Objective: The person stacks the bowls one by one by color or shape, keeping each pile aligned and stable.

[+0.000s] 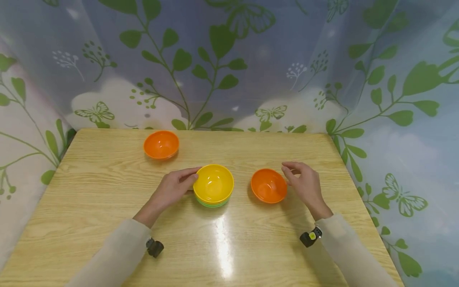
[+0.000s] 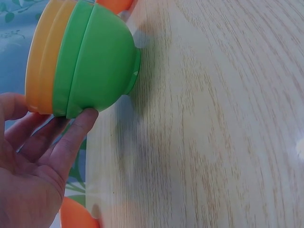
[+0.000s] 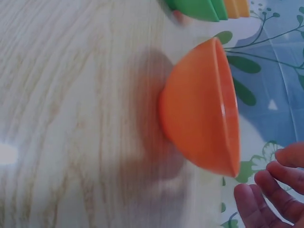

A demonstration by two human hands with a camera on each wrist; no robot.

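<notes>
In the head view, a stack of bowls (image 1: 213,184) stands mid-table, yellow bowls above green ones. My left hand (image 1: 175,187) holds the stack from its left side, thumb at the yellow rim. The left wrist view shows its fingertips against the green bowl (image 2: 102,61). To the right sits an orange bowl (image 1: 269,186), upright on the wood. Just beyond that bowl's right rim is my right hand (image 1: 305,181), fingers loosely bent and holding nothing. In the right wrist view a gap separates those fingers (image 3: 270,190) from the orange bowl (image 3: 199,109).
Another orange bowl (image 1: 161,145) stands near the back left edge of the wooden table (image 1: 89,191). A curtain (image 1: 229,79) printed with leaves and butterflies hangs behind the table and along its sides.
</notes>
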